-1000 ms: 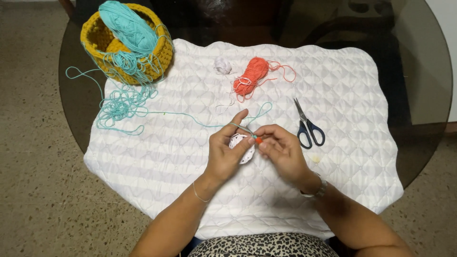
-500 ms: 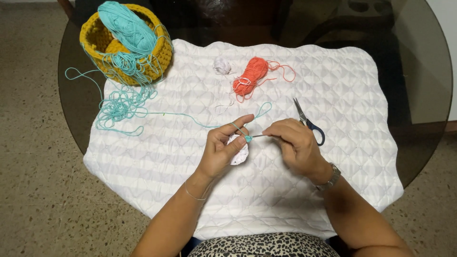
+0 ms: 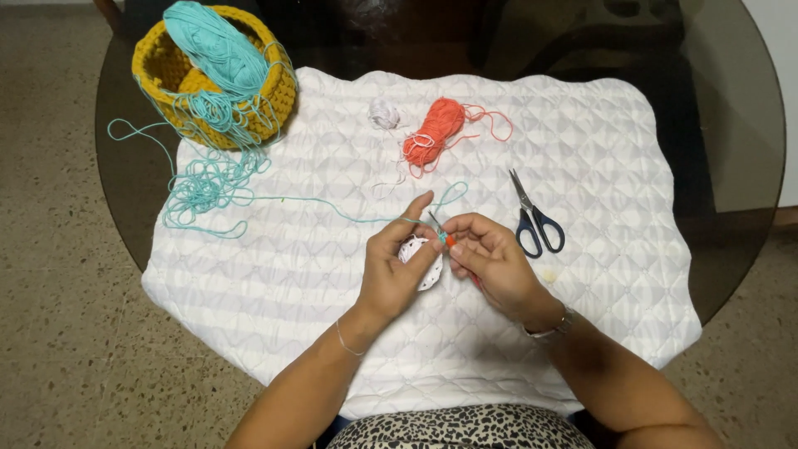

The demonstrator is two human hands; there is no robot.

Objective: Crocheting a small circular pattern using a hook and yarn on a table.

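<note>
My left hand [image 3: 397,270] pinches a small white crocheted piece [image 3: 421,254] over the white quilted mat [image 3: 582,166]. A teal strand [image 3: 332,208] runs over its raised forefinger toward the tangle at the left. My right hand [image 3: 490,262] holds a crochet hook [image 3: 445,235] with an orange grip, its tip against the white piece. Both hands meet at the middle of the mat.
A yellow crocheted basket [image 3: 158,71] holds a teal yarn skein [image 3: 214,51] at the back left, with loose teal yarn [image 3: 204,179] spilling below it. An orange yarn ball [image 3: 434,137], a small white yarn ball [image 3: 384,114] and blue-handled scissors [image 3: 536,223] lie on the mat. The round glass table [image 3: 731,166] shows around it.
My right hand pulled away to the right with the hook, then came back in against the white piece. The left hand stayed on the piece.
</note>
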